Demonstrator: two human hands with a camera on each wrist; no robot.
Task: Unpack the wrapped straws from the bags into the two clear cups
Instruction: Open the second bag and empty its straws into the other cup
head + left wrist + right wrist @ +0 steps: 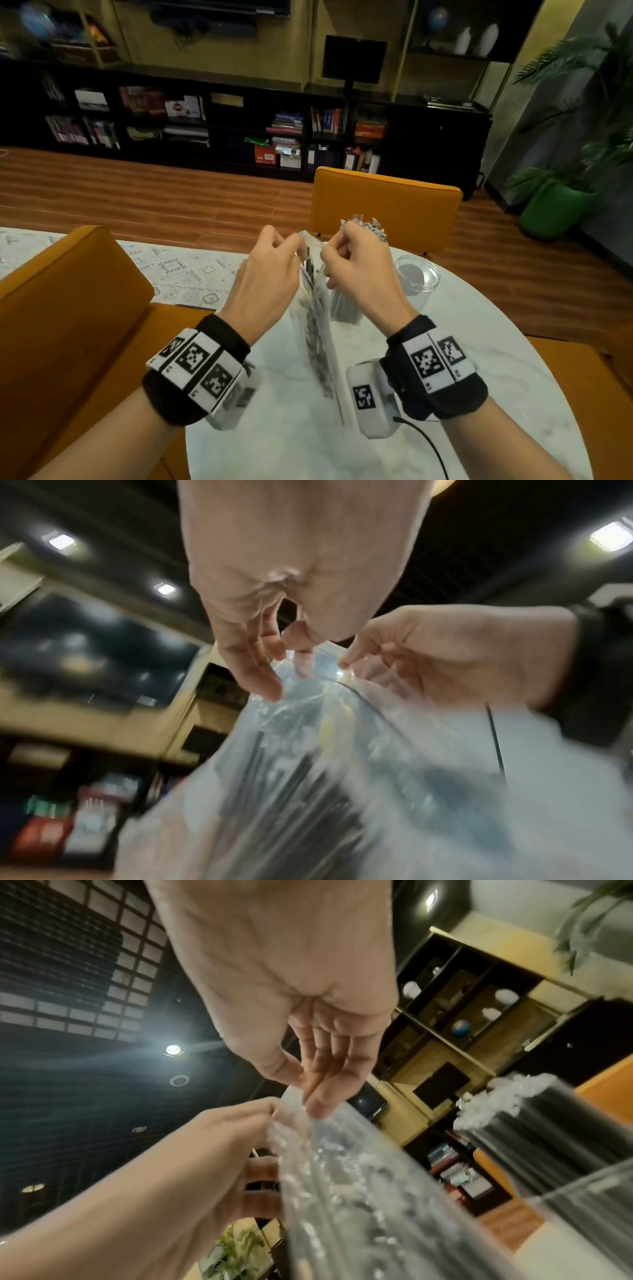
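Both hands' fingers pinch bag top, blocking straw-filled cup; empty cup at right.

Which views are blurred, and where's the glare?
Head: hands sharp, bag smeared low down, room dim. Left wrist: bag and shelves motion-blurred, ceiling lights blown out. Right wrist: lamp flare at left, cup of straws soft, bag streaked.
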